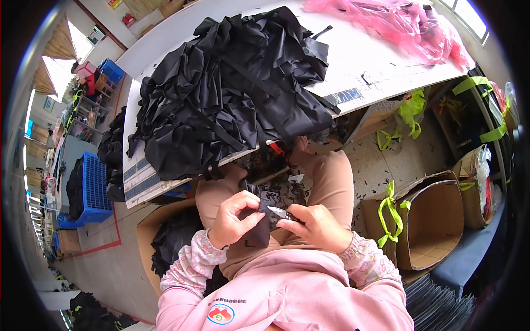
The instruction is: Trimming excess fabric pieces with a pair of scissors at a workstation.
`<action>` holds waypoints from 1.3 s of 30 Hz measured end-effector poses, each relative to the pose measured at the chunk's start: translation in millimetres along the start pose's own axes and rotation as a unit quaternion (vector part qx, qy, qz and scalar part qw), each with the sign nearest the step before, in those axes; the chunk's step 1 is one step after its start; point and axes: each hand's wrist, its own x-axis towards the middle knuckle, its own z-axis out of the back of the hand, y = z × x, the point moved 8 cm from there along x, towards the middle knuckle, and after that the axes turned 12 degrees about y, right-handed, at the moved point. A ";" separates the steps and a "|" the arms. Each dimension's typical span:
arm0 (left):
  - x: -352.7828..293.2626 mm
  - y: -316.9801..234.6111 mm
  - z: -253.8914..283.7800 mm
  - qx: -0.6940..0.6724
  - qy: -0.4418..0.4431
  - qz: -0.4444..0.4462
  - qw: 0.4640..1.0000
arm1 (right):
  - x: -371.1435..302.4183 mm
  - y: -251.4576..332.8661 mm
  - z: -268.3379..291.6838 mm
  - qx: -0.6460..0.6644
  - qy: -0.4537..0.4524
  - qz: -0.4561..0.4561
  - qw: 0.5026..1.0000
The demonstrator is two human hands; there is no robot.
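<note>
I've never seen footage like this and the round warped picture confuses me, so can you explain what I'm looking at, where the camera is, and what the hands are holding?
There is no machine here: a person wears a wide fisheye camera on the head, looking down, which is why straight edges bend and the corners go dark. The pink sleeves coming in from the bottom are the person's own arms. The left hand pinches a small piece of black fabric over the lap. The right hand has its grip on small snips, whose pale blades meet the fabric. Ahead is a white table with a big heap of black fabric pieces and crumpled pink plastic at its far end. On the floor to the right stands an open cardboard box with yellow-green ties.
</note>
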 end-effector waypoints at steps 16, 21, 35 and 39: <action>-2.3 4.1 -7.4 -0.084 0.033 0.011 0.996 | 3.8 11.2 -8.5 -0.084 0.009 0.031 0.996; -2.3 1.2 -10.5 -0.041 0.042 0.006 0.998 | 5.0 15.2 -8.9 -0.106 0.008 0.042 0.993; -8.9 -2.6 11.3 0.023 0.013 0.015 1.000 | 3.4 6.9 1.5 -0.078 -0.031 0.034 0.996; -38.4 10.2 48.8 0.213 0.026 0.052 0.975 | -3.5 -17.9 6.2 -0.083 -0.022 -0.035 0.996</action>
